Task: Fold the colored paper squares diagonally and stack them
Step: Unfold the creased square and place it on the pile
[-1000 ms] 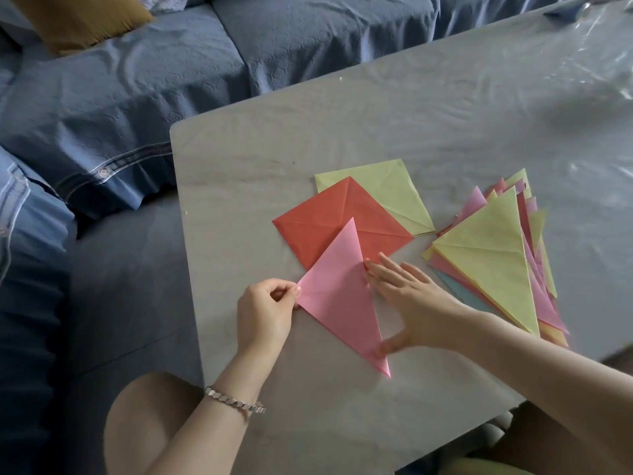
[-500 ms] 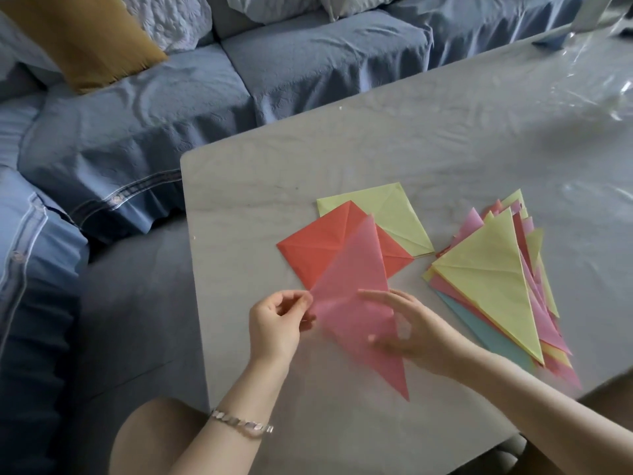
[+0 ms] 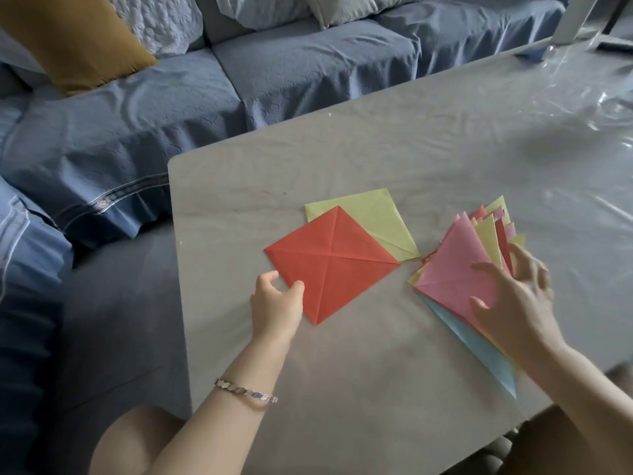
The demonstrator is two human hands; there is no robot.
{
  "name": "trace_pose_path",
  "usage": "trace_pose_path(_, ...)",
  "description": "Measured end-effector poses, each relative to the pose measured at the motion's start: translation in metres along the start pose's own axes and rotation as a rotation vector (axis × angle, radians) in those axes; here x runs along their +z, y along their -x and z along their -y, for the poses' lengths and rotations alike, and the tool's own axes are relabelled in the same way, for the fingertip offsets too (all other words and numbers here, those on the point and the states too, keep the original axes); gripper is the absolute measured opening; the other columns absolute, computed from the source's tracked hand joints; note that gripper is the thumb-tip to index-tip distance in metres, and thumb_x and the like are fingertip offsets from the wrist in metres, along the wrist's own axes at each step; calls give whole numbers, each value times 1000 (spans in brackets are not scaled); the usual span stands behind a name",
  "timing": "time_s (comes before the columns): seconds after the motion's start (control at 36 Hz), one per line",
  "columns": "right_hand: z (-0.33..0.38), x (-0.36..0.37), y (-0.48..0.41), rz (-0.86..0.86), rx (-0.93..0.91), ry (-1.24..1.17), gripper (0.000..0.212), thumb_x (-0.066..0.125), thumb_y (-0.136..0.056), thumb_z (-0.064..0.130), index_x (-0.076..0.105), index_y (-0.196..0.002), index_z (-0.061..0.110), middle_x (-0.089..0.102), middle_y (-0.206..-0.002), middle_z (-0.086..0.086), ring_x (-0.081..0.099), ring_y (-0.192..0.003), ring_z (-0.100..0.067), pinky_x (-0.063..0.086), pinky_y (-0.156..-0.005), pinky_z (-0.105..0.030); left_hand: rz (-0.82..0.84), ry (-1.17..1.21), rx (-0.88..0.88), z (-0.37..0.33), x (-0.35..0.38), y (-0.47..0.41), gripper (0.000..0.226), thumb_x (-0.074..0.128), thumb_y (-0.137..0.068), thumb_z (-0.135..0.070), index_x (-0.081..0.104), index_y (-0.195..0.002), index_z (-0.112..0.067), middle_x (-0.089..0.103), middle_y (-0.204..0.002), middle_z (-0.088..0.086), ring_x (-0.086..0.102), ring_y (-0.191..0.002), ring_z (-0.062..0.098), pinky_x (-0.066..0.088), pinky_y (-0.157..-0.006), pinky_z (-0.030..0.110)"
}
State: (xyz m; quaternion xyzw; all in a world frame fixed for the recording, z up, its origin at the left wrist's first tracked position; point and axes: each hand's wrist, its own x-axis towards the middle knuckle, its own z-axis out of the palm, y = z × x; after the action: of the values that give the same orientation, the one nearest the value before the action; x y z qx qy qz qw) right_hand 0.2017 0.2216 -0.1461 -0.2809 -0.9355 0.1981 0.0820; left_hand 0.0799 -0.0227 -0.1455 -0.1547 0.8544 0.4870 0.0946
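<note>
Pink triangle [image 3: 455, 269] now under splayed hand [image 3: 513, 303]

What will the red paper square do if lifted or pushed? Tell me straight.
Likely floppy: the red square is one thin sheet, and its crossed creases would let it bend there. Probably very light, so a push from the left hand at its edge should slide it easily over the smooth table, perhaps shifting the yellow-green sheet beneath.

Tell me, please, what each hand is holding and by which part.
Left hand: fingers at the red square, lower-left edge; pinch cannot be confirmed. Right hand: open over the pink triangle, holding nothing.
</note>
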Motion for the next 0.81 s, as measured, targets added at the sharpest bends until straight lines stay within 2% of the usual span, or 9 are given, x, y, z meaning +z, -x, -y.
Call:
trace_pose_path(0.06,15,7,1,-2,-265,-18,38,78,-65,2,71,-100,12,51,-131,-15,41,-125,-33,35,-104,-49,-14,26,-19,1,-2,-2,45,61,-85,-19,48,-127,-8,52,-128,13,51,-115,27,38,-91,29)
trace_pose_path(0.11,37,19,3,68,-495,-71,40,76,-65,-4,70,-103,8,60,-122,-14,54,-117,-33,46,-94,-54,-24,45,-44,1,-5,-5,43,59,-85,-19,49,-125,-8,55,-124,11,54,-112,29,41,-92,31)
trace_pose_path(0.22,82,44,8,340,-636,-99,53,53,-91,15,35,-141,12,24,-151,0,18,-141,-13,14,-115,-26,12,138,-137,-1,-9,-12,38,60,-83,-20,52,-119,-8,59,-116,14,58,-105,32,47,-93,43)
trace_pose_path(0.31,98,61,5,439,-647,22,55,39,-98,31,16,-147,22,9,-155,6,3,-143,-8,1,-113,-23,41,264,-190,-3,-12,-15,8,58,-84,-16,53,-78,-15,54,-83,9,54,-81,26,45,-81,33)
trace_pose_path(0.36,101,69,6,484,-670,75,57,38,-97,38,17,-147,23,7,-156,6,2,-143,-9,1,-114,-26,57,320,-228,-4,-13,-16,26,56,-87,-14,43,-64,-17,46,-68,4,50,-75,24,43,-71,33)
trace_pose_path(0.47,93,75,10,482,-715,109,63,42,-93,49,20,-147,25,5,-156,10,-2,-142,-5,-4,-111,-20,138,476,-348,-13,-12,-15,12,56,-90,-16,49,-80,-14,48,-78,2,59,-77,21,46,-70,32)
trace_pose_path(0.58,88,74,12,480,-738,85,64,45,-92,47,20,-147,25,7,-155,12,-1,-142,-4,-7,-107,-16,133,535,-387,-17,-8,-18,17,61,-86,-15,50,-74,-14,52,-72,4,55,-61,13,42,-54,22)
trace_pose_path(0.69,88,76,11,482,-725,55,64,48,-91,46,23,-146,25,9,-155,12,0,-142,-3,-7,-106,-15,181,398,-280,-18,0,-18,20,68,-81,-18,53,-68,-17,56,-63,0,48,-49,9,28,-41,17)
trace_pose_path(0.81,87,76,13,447,-699,15,71,54,-88,46,18,-146,27,11,-155,11,6,-142,-5,-1,-110,-18,152,174,-105,-15,0,-18,23,67,-79,-15,55,-60,-15,53,-40,-4,43,-42,12,29,-36,15)
